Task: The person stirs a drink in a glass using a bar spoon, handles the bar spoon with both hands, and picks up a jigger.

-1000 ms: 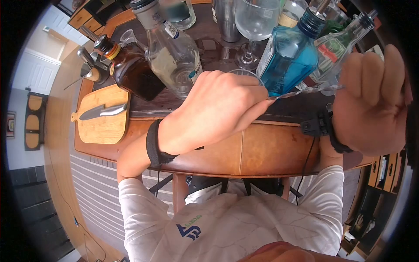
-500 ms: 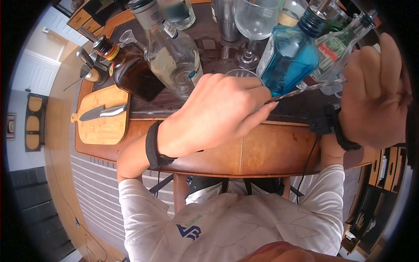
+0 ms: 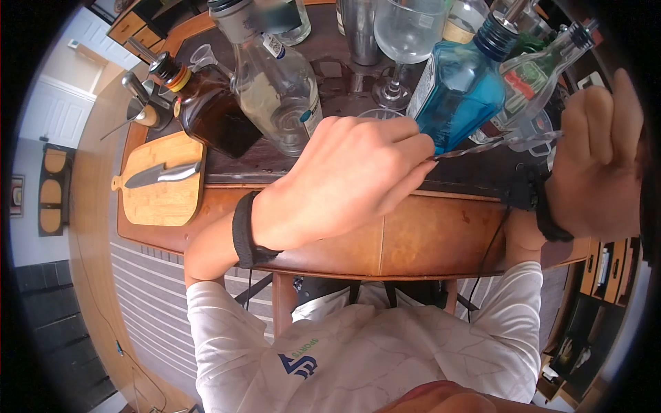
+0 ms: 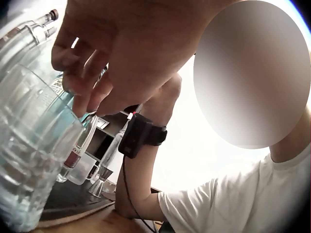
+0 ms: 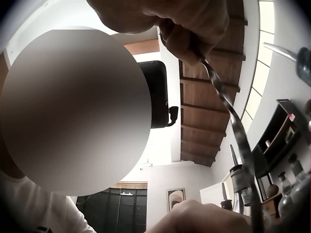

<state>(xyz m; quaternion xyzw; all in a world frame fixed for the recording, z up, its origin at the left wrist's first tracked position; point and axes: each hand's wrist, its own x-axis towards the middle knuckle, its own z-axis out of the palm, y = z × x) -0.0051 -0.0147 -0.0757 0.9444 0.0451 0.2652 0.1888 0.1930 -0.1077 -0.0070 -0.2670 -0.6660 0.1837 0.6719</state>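
Note:
A bar spoon with a twisted metal stem [image 3: 497,142] spans the gap between both hands, its ends hidden in the fingers. My left hand [image 3: 344,180] pinches one end between thumb and fingertips, back of the hand upward. At the far right, my right hand [image 3: 597,155] is raised and grips the other end; the right wrist view shows its curled fingers around the twisted stem [image 5: 234,116]. A clear ribbed glass [image 4: 34,150] stands beside the left hand, mostly hidden behind it in the head view. The blue bottle [image 3: 458,103] is just beyond the stem.
A brown liquor bottle [image 3: 219,113] and a clear bottle [image 3: 275,96] stand at left. Behind are a stemmed glass [image 3: 410,34], a metal shaker [image 3: 361,34] and a green-labelled bottle [image 3: 527,86]. A knife [image 3: 162,175] lies on a cutting board [image 3: 162,206] near the table's left edge.
The right hand has moved outward to the right, still gripping the spoon. The left hand has shifted slightly right, and the stem has moved right with them. The bottles and board stay put.

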